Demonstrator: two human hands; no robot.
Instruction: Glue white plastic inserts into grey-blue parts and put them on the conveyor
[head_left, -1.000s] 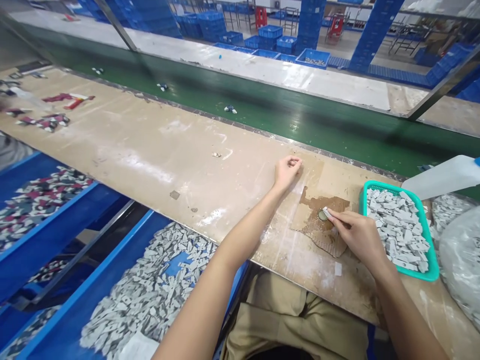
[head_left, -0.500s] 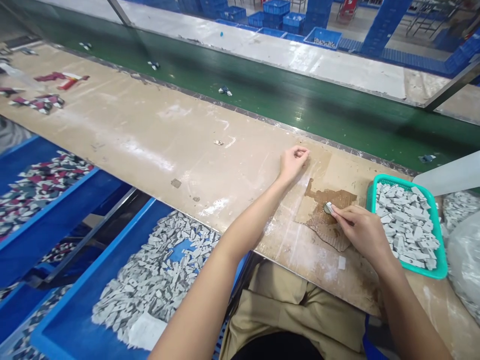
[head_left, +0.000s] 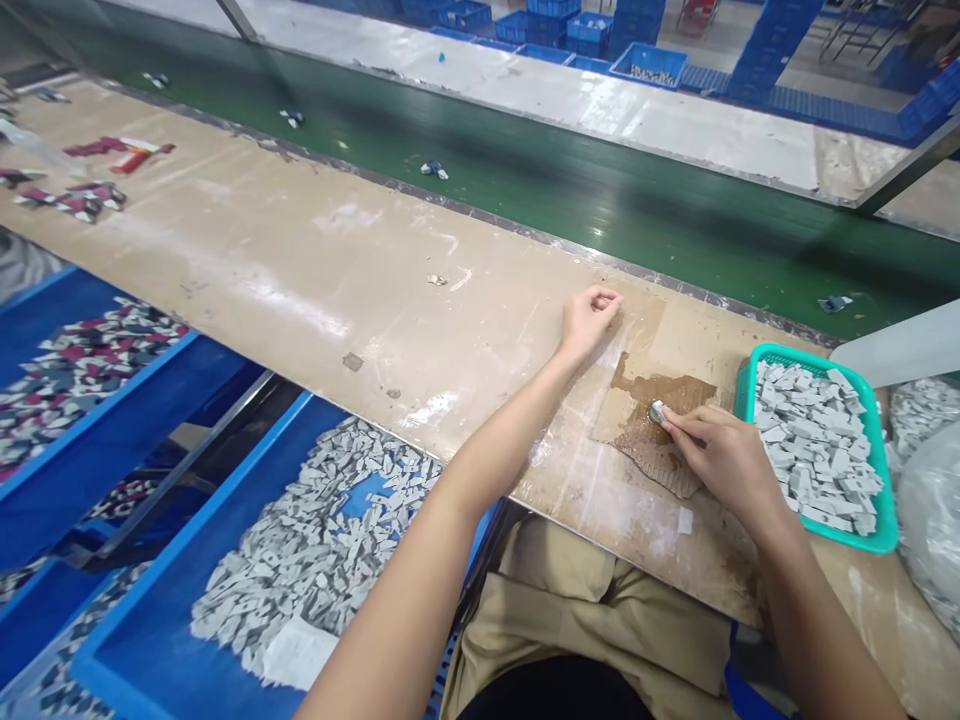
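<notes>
My right hand (head_left: pixel 724 455) pinches a small white plastic piece (head_left: pixel 658 407) between thumb and fingertips. The piece is at a small round dark spot, perhaps a shallow cap, on a worn cardboard sheet (head_left: pixel 637 425) with a brown torn patch. My left hand (head_left: pixel 591 322) rests on the table just beyond the sheet's left edge, fingers curled and tips together; whatever they hold, if anything, is hidden. Close to the right hand stands a green basket (head_left: pixel 888 490) full of similar white pieces.
A green conveyor belt (head_left: pixel 525 180) with scattered small parts (head_left: pixel 434 169) runs behind the table (head_left: pixel 300 260). Blue bins (head_left: pixel 135 600) of grey and maroon parts sit at lower left. Red-and-white items (head_left: pixel 135 160) lie far left. A clear plastic bag (head_left: pixel 934 490) lies beyond the basket.
The parts on the conveyor have shifted leftward. Both hands stay in nearly the same place, the right still pinching the white piece.
</notes>
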